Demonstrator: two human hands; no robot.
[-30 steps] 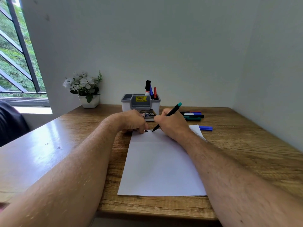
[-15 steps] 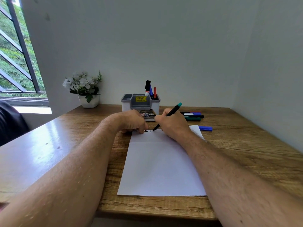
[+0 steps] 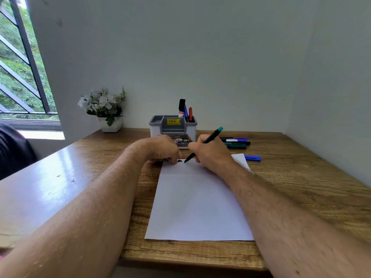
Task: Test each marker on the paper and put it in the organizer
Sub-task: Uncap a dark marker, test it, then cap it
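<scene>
Marker [image 3: 202,144] pinched in our right hand [image 3: 210,155], tip on paper [image 3: 198,207] nr black scribble. Left hand [image 3: 162,150] curled, knuckles pinning paper's top edge. Organizer [image 3: 172,127] behind w/ 3 markers.

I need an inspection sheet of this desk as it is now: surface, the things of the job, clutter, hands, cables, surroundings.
Surface: wooden desk, glossy on the left side.
Job's things: white paper with a dark mark near its far edge; teal-ended marker with its tip at the paper; grey organizer holding three markers; loose markers lying right of it; blue marker by the paper's corner.
Clutter: potted white flowers at the back left.
Hands: left hand rests on the paper's far edge; right hand grips the teal-ended marker.
Cables: nothing seen.
Surroundings: plain walls, barred window at left.
</scene>
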